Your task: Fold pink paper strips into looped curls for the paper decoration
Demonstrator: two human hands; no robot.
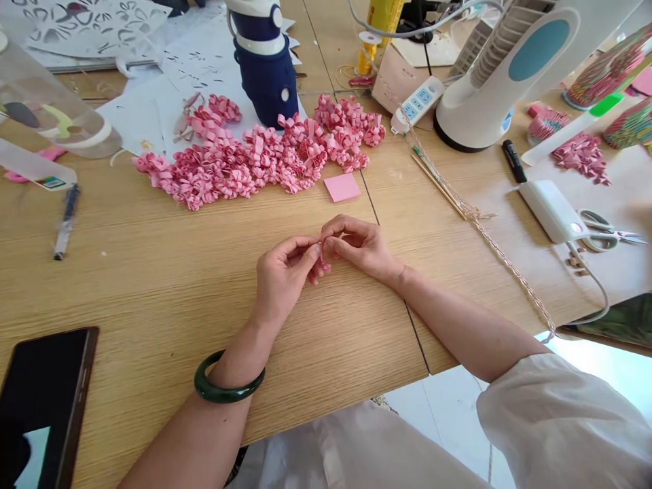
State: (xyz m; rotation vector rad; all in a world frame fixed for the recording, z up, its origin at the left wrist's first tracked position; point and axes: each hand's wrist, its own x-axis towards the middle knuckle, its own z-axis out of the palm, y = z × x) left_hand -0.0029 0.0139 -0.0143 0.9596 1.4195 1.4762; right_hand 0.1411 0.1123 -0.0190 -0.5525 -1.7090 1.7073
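Note:
Over the middle of the wooden table, my left hand (285,275) and my right hand (359,246) meet fingertip to fingertip. Both are closed on a small pink paper strip (324,265), of which only a bit shows below the fingers. My left hand pinches it between thumb and forefinger; my right thumb and forefinger grip its upper end. Just beyond them lies a square pink paper sheet (342,188). Behind that spreads a long heap of curled pink paper pieces (229,163).
A blue bottle (267,75) stands behind the heap. On the right are a power strip (418,102), a white fan (473,122), a twisted cord (509,265), a white device (553,210) and scissors (606,234). At left lie a pen (66,221) and a phone (48,401).

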